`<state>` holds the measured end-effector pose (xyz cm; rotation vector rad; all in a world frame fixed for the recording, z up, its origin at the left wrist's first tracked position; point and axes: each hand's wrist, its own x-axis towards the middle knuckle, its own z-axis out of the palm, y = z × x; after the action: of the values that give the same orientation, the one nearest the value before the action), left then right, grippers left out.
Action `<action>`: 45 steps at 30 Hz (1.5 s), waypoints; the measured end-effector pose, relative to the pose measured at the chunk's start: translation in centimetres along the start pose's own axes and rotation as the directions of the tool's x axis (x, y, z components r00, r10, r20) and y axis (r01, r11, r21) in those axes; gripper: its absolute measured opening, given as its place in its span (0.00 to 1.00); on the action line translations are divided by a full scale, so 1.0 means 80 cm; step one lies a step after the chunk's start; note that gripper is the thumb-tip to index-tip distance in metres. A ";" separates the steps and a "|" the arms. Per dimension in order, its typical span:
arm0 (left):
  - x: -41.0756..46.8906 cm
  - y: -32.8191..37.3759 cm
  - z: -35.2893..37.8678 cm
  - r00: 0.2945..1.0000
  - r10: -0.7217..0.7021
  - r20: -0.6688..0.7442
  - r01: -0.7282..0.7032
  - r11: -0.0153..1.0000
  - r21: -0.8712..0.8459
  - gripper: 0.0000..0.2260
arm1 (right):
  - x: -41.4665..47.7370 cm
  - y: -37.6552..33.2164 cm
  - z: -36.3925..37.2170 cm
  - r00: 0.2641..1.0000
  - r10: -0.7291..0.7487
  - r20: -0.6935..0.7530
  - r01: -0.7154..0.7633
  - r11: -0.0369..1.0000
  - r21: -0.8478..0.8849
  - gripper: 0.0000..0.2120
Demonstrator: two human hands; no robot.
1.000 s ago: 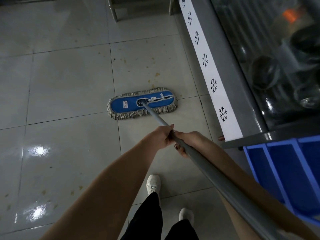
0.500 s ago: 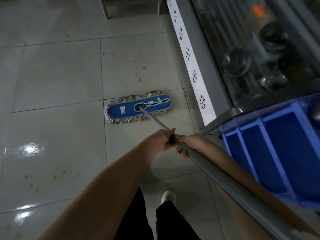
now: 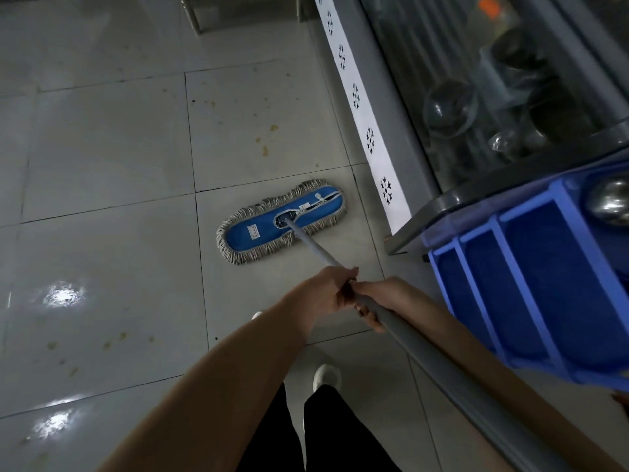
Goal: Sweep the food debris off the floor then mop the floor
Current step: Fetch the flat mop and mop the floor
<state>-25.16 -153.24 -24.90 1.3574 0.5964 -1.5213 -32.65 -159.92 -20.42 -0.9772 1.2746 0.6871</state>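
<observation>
A flat blue mop head with a grey fringe lies on the pale tiled floor, slanted, its right end near the cabinet. Its grey handle runs back toward me at the lower right. My left hand grips the handle from the left. My right hand grips it just behind, fingers curled under the pole. Brownish stains mark the tile beyond the mop, and more stains lie at the lower left.
A glass-fronted display cabinet with a snowflake strip runs along the right. A blue plastic crate stands close at the right. My white shoes and dark trousers are below. A metal frame stands at the top.
The mop head has slid back toward me and turned, its right end now farther away. The view has shifted, so the blue crate looms larger. Both hands keep the same grip.
</observation>
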 end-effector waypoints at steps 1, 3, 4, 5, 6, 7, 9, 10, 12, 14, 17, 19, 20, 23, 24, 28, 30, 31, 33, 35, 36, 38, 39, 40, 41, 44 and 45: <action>0.003 0.004 -0.002 1.000 0.005 -0.017 -0.005 1.000 0.003 0.11 | 0.005 -0.004 0.001 1.000 -0.003 0.003 0.003 1.000 0.008 0.17; 0.009 0.016 -0.003 1.000 0.015 -0.026 -0.014 0.999 0.030 0.11 | 0.013 -0.017 -0.002 1.000 0.007 0.007 -0.007 1.000 0.027 0.18; 0.011 0.022 -0.003 1.000 0.016 -0.026 -0.014 0.999 0.046 0.10 | 0.015 -0.023 -0.004 1.000 0.028 0.009 -0.028 0.999 0.035 0.19; 0.013 0.030 -0.003 1.000 0.011 -0.022 -0.010 0.998 0.058 0.10 | 0.018 -0.031 -0.005 0.999 0.049 0.015 -0.049 0.998 0.037 0.19; 0.015 0.037 -0.004 1.000 0.004 -0.019 -0.002 0.997 0.073 0.09 | 0.020 -0.038 -0.006 0.998 0.065 0.023 -0.066 0.997 0.043 0.20; 0.019 0.045 -0.007 1.000 -0.003 -0.017 0.004 0.996 0.086 0.09 | 0.022 -0.045 -0.004 0.997 0.075 0.035 -0.077 0.996 0.050 0.20; 0.027 0.064 -0.016 1.000 -0.003 -0.016 0.004 0.995 0.104 0.10 | 0.025 -0.062 0.004 0.995 0.079 0.057 -0.083 0.994 0.072 0.20; 0.031 0.076 -0.022 1.000 0.004 -0.015 -0.002 0.994 0.109 0.10 | 0.027 -0.073 0.011 0.995 0.073 0.064 -0.078 0.993 0.084 0.20; 0.037 0.102 -0.034 1.000 0.020 -0.013 -0.019 0.994 0.109 0.10 | 0.030 -0.096 0.024 0.997 0.045 0.061 -0.052 0.992 0.117 0.18; 0.043 0.132 -0.048 0.999 0.034 0.000 -0.033 0.993 0.113 0.10 | 0.035 -0.125 0.038 0.999 0.002 0.035 -0.006 0.992 0.126 0.17; 0.052 0.179 -0.076 0.999 0.045 0.008 -0.046 0.992 0.120 0.09 | 0.044 -0.173 0.067 1.000 -0.014 0.021 0.010 0.988 0.157 0.17; 0.059 0.207 -0.095 0.999 0.040 0.018 -0.042 0.993 0.113 0.09 | 0.052 -0.201 0.086 1.000 0.001 0.015 -0.004 0.982 0.186 0.17; 0.062 0.222 -0.105 0.999 0.038 0.026 -0.040 0.994 0.105 0.09 | 0.056 -0.216 0.095 1.000 0.011 0.016 -0.014 0.983 0.185 0.17; 0.069 0.260 -0.125 0.998 0.026 0.065 -0.031 0.996 0.083 0.08 | 0.068 -0.255 0.114 0.999 0.035 0.006 -0.035 0.982 0.183 0.18; 0.073 0.274 -0.131 0.997 0.024 0.074 -0.030 0.996 0.083 0.08 | 0.073 -0.268 0.119 0.999 0.037 0.004 -0.037 0.981 0.188 0.18; 0.081 0.321 -0.148 0.995 0.035 0.089 -0.044 0.994 0.100 0.08 | 0.088 -0.312 0.137 0.999 0.040 -0.001 -0.039 0.980 0.196 0.18; 0.084 0.339 -0.155 0.994 0.042 0.097 -0.052 0.994 0.097 0.09 | 0.090 -0.330 0.143 0.999 0.047 0.020 -0.050 0.976 0.213 0.17; 0.086 0.346 -0.157 0.994 0.047 0.098 -0.056 0.994 0.094 0.09 | 0.091 -0.337 0.145 0.999 0.045 0.027 -0.050 0.974 0.220 0.16; 0.089 0.360 -0.160 0.994 0.053 0.095 -0.061 0.995 0.083 0.10 | 0.092 -0.354 0.147 0.999 0.041 0.029 -0.046 0.975 0.217 0.15; 0.092 0.375 -0.160 0.993 0.051 0.110 -0.058 0.997 0.060 0.10 | 0.092 -0.370 0.147 1.000 0.025 0.003 -0.025 0.984 0.175 0.16; 0.093 0.384 -0.160 0.992 0.048 0.114 -0.055 0.997 0.055 0.10 | 0.093 -0.379 0.147 1.000 0.017 -0.017 -0.014 0.988 0.155 0.16; 0.096 0.400 -0.158 0.992 0.044 0.116 -0.049 0.998 0.043 0.11 | 0.095 -0.396 0.145 0.999 -0.007 -0.039 0.012 0.991 0.137 0.17; 0.097 0.410 -0.156 0.993 0.042 0.113 -0.045 0.999 0.025 0.11 | 0.096 -0.406 0.143 0.999 -0.020 -0.041 0.025 0.991 0.134 0.17; 0.099 0.418 -0.154 0.994 0.043 0.104 -0.044 0.999 0.012 0.11 | 0.097 -0.414 0.141 0.998 -0.036 -0.048 0.042 0.990 0.131 0.17; 0.101 0.428 -0.151 0.995 0.045 0.094 -0.045 0.999 0.001 0.11 | 0.099 -0.426 0.140 0.997 -0.056 -0.052 0.061 0.991 0.120 0.17; 0.109 0.461 -0.146 0.997 0.051 0.060 -0.050 0.999 -0.016 0.11 | 0.107 -0.462 0.136 0.993 -0.106 -0.061 0.110 0.991 0.079 0.17; 0.112 0.473 -0.144 0.997 0.049 0.051 -0.049 0.999 -0.018 0.11 | 0.110 -0.475 0.134 0.994 -0.094 -0.056 0.099 0.991 0.092 0.17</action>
<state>14.41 -161.81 -27.29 1.3069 0.5390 -1.5039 6.89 -168.34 -20.82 -0.9770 1.2850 0.5248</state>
